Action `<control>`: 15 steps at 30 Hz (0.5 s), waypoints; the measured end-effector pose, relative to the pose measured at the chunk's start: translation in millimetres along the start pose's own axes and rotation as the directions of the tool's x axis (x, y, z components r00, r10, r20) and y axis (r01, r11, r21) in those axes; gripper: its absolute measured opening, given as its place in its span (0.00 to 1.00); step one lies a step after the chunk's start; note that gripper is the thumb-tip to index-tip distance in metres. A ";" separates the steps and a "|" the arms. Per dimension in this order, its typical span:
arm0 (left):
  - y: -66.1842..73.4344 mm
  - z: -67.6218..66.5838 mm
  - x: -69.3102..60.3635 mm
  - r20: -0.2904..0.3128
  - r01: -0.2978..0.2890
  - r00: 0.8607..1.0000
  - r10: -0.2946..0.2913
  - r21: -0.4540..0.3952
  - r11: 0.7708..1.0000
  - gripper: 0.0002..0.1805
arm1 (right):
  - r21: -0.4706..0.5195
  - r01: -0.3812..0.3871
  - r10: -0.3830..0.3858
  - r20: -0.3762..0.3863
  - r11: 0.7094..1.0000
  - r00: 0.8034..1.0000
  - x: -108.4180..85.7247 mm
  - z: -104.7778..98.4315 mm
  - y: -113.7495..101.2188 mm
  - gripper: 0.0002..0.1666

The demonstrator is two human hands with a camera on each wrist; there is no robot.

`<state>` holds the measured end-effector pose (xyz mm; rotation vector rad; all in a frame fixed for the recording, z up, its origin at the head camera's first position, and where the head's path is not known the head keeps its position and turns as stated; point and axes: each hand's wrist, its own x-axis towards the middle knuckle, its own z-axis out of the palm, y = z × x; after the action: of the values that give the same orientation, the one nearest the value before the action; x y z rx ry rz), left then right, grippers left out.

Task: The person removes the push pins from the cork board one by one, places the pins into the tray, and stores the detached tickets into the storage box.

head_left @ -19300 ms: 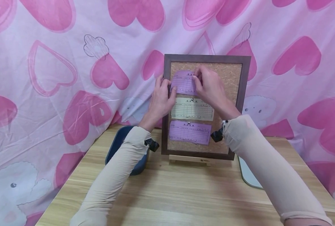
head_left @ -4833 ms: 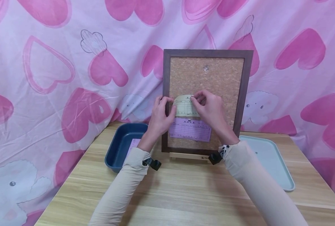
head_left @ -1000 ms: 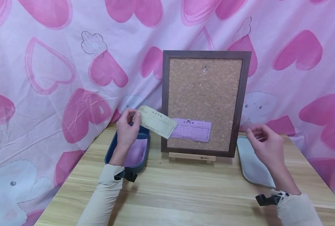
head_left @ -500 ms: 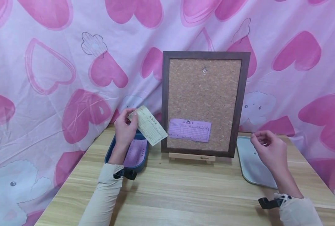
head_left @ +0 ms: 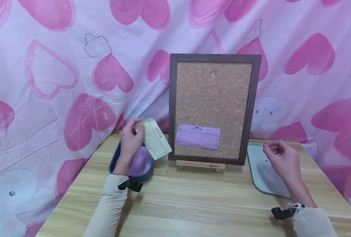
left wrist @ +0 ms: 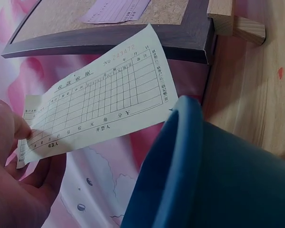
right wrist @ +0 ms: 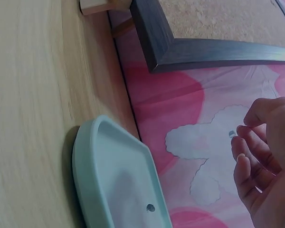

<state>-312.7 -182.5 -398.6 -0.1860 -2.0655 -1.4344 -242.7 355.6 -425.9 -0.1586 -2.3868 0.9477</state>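
Note:
My left hand (head_left: 131,138) pinches a pale yellow receipt slip (head_left: 156,140) by its left end. The slip hangs tilted at the right side of a dark blue bin (head_left: 114,161), in which a purple slip (head_left: 141,161) lies. My right hand (head_left: 283,161) is held over a pale green tray (head_left: 270,184), thumb and forefinger close together. A tiny silvery pushpin (right wrist: 232,134) shows at those fingertips, small and hard to make out. Another pushpin (right wrist: 151,207) lies in the tray. One purple receipt (head_left: 197,137) stays pinned low on the cork board (head_left: 214,98).
The dark-framed board stands on a small wooden easel (head_left: 200,164) at the table's back. A silvery patch (head_left: 213,73) marks the upper cork. A pink heart-print curtain (head_left: 98,75) hangs behind. The wooden table (head_left: 193,204) spreads in front.
The yellow slip came off the board, where both hands were earlier. Lately it swung steeper and lower in my left hand. Earlier, the top purple slip left the board; one now lies in the bin.

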 end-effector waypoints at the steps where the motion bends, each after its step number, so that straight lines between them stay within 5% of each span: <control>1: -0.4 0.2 -0.1 0.006 0.003 1.000 -0.003 -0.009 1.000 0.11 | 0.000 -0.007 0.007 0.005 1.000 1.000 -0.1 -0.5 1.5 0.16; 15: -7.2 -3.1 2.1 -0.083 -0.054 0.995 0.056 0.021 0.998 0.10 | 0.019 0.005 -0.006 0.044 1.000 0.999 2.3 -2.4 14.8 0.15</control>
<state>-316.3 -188.6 -402.5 -0.1711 -1.9907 -1.3668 -244.7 368.7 -433.2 -0.1253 -2.4164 0.9800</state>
